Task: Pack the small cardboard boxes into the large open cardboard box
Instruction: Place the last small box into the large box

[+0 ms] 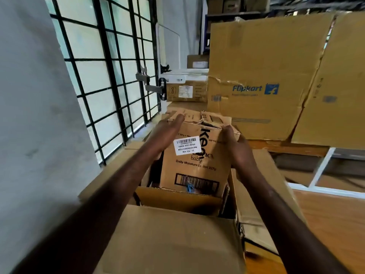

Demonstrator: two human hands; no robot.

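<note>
Wall: grey, far left
Window: black grid bars, right of wall
Left hand: fingers straight and together, pressed flat on left face of small box
Small box: cardboard, upright, white barcode label near top, printed barcode low down; held between both hands, lower part inside big box, top flaps crumpled
Big box: open, near centre; near flap folded toward viewer, right flap folded outward
Right hand: fingers curled round right top corner of small box, gripping it
Labelled carton: far, behind small box
Flipkart box: large, dented, far right, standing on tabletop
</note>
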